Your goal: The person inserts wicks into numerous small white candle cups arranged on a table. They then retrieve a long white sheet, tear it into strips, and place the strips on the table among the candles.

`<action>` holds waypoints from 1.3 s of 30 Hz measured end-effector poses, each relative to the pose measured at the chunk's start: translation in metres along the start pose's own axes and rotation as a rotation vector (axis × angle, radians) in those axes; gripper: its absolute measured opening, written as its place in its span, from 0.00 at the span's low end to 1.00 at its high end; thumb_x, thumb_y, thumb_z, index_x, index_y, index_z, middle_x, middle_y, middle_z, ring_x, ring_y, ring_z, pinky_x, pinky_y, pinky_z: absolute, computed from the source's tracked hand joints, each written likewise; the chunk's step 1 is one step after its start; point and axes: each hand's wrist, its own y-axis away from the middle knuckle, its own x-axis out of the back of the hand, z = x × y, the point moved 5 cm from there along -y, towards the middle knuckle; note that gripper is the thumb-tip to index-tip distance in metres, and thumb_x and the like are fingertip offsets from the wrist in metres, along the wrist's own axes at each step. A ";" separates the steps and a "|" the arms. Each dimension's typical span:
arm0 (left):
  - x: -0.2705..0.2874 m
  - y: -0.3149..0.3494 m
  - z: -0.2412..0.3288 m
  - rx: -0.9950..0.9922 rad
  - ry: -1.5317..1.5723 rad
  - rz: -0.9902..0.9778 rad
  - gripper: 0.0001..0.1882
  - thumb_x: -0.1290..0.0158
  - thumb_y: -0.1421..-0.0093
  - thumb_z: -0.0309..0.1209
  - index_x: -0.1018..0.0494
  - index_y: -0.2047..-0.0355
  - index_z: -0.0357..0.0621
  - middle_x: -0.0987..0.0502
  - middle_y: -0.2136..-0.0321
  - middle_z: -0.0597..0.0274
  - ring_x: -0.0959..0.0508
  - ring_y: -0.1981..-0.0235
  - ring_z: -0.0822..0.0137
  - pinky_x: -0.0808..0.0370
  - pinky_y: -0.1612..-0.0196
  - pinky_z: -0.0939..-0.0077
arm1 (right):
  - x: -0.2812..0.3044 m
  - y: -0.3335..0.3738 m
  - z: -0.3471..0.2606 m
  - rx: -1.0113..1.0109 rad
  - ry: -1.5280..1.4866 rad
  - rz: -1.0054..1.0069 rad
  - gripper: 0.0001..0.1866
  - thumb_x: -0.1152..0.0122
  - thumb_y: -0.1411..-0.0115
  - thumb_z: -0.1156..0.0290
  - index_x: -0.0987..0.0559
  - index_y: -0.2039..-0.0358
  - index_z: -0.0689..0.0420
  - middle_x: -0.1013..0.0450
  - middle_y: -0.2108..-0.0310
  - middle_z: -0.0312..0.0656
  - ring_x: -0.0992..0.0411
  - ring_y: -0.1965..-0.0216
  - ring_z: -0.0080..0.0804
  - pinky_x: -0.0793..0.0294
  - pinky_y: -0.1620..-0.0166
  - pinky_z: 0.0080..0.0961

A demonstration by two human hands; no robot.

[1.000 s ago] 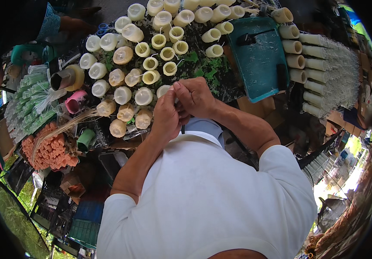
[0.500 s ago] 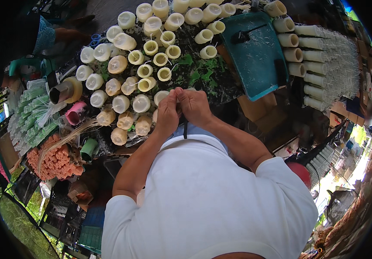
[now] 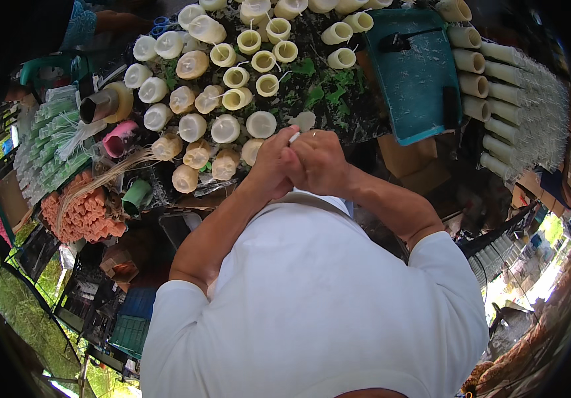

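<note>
My left hand and my right hand are pressed together in front of my chest, fingers closed around a small white piece whose tip pokes up between them. Most of that piece is hidden by my fingers. Just beyond my hands, several cream and white round candles with thin wicks stand on a dark table strewn with green leaves. The nearest candle stands a little past my left hand.
A teal tray lies at the table's right, with rows of cream tubes beyond it. At left are orange sticks, a pink cup, a green cup and crates. Another person's arm shows at top left.
My hands stay joined and sit a little lower in the picture as the view shifts. A thin dark strand that hung below them half a second ago no longer shows.
</note>
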 end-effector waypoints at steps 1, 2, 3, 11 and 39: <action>0.002 0.000 0.000 -0.016 0.020 0.049 0.20 0.60 0.24 0.49 0.29 0.58 0.45 0.26 0.72 0.67 0.26 0.76 0.71 0.27 0.72 0.76 | 0.000 -0.003 -0.004 0.064 0.030 0.042 0.17 0.37 0.38 0.68 0.30 0.82 0.54 0.32 0.85 0.42 0.32 0.84 0.43 0.31 0.77 0.37; -0.001 0.000 0.007 -0.037 0.038 0.089 0.21 0.59 0.24 0.49 0.29 0.56 0.43 0.26 0.71 0.66 0.25 0.74 0.70 0.25 0.70 0.77 | 0.000 -0.010 -0.008 0.035 0.051 0.050 0.17 0.38 0.37 0.68 0.30 0.82 0.55 0.32 0.84 0.43 0.31 0.84 0.44 0.31 0.77 0.37; -0.017 0.011 0.021 -0.053 0.043 0.116 0.21 0.60 0.24 0.47 0.30 0.65 0.45 0.28 0.75 0.65 0.29 0.76 0.74 0.33 0.76 0.78 | 0.003 -0.019 -0.013 0.017 0.072 0.058 0.17 0.38 0.37 0.68 0.30 0.81 0.55 0.32 0.84 0.43 0.31 0.83 0.44 0.31 0.76 0.37; 0.062 0.003 0.086 -0.258 -0.230 -0.109 0.12 0.51 0.33 0.36 0.25 0.67 0.39 0.24 0.76 0.57 0.23 0.76 0.64 0.29 0.77 0.72 | 0.000 0.003 0.095 -0.827 -0.879 0.096 0.19 0.36 0.32 0.61 0.24 0.52 0.64 0.24 0.69 0.35 0.31 0.73 0.19 0.29 0.69 0.19; 0.103 -0.050 0.166 -0.848 -1.181 0.505 0.10 0.42 0.37 0.30 0.19 0.61 0.34 0.16 0.73 0.59 0.21 0.73 0.75 0.25 0.66 0.74 | -0.101 -0.096 0.130 -0.414 -0.003 -0.051 0.12 0.34 0.41 0.70 0.16 0.60 0.63 0.19 0.66 0.53 0.20 0.64 0.51 0.22 0.56 0.39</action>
